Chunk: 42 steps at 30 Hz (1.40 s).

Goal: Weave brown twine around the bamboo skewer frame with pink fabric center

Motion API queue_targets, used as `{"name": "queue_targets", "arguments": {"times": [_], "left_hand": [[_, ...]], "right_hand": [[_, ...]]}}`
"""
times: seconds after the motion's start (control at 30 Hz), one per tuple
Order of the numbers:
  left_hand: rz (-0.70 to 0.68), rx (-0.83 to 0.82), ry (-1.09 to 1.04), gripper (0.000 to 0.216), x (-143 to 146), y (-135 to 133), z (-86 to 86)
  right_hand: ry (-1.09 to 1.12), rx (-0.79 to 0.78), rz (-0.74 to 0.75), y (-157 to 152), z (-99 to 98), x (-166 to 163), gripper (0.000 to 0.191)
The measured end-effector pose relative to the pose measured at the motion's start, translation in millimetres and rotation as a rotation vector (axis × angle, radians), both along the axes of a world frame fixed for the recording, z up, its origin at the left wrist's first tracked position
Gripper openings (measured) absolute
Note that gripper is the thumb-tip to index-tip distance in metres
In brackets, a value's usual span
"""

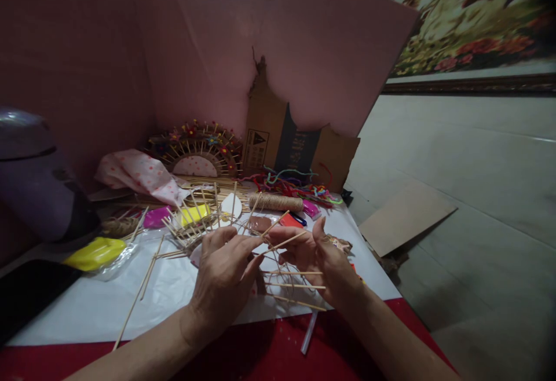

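A small frame of thin wooden sticks (295, 286), with thin twine (278, 260) wound among them, is between my two hands. My left hand (226, 268) is closed on the near side of this frame, thumb and fingers pinching around the sticks. From the right, my right hand (334, 268) reaches in with curled fingers at the twine and its thumb raised. Its fingertips are partly hidden behind the sticks. Just beyond my left hand stands another woven stick piece (191, 230) with upright sticks.
Behind lie a twine roll (275, 202), colourful pipe cleaners (295, 181), yellow clay packets (96, 253) and a spotted cloth (136, 172). A decorated stick arch (195, 149) and cut cardboard (267, 120) lean at the back. A dark flat object (39, 294) and purple container (39, 178) stand left.
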<state>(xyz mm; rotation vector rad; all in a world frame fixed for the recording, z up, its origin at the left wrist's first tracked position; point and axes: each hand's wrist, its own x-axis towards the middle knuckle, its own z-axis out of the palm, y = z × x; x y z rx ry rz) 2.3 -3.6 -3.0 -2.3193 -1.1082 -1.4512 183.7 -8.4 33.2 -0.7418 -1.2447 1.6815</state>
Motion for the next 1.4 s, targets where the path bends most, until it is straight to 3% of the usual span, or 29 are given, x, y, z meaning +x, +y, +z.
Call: {"name": "queue_targets", "arguments": {"times": [0.2,0.4,0.63,1.03,1.17,1.27,1.4], "left_hand": [[-0.015,-0.007,0.000,0.023,0.1,0.5,-0.1],[0.039,-0.022,-0.020,0.011,0.9,-0.1,-1.1],[-0.001,-0.016,0.008,0.021,0.6,-0.3,-0.8],[0.061,0.002,-0.010,0.017,1.1,-0.1,-3.0],[0.052,0.003,-0.048,0.018,-1.0,1.9,-3.0],[0.069,-0.029,-0.072,0.019,-4.2,4.2,0.1],[0.118,-0.038,-0.135,0.015,-9.5,10.1,6.4]], "right_hand": [[0.018,-0.003,-0.031,-0.9,0.8,0.2,0.068],[0.018,-0.019,-0.053,-0.3,-0.2,0.5,0.068],[0.053,-0.013,-0.014,-0.3,0.3,0.7,0.068],[0.043,0.017,-0.008,-0.3,-0.7,1.4,0.069],[0.043,0.028,-0.066,2.0,-2.7,3.4,0.067],[0.042,-0.039,-0.152,5.0,-7.2,5.7,0.057],[-0.011,-0.082,-0.240,8.2,-14.6,8.3,0.023]]}}
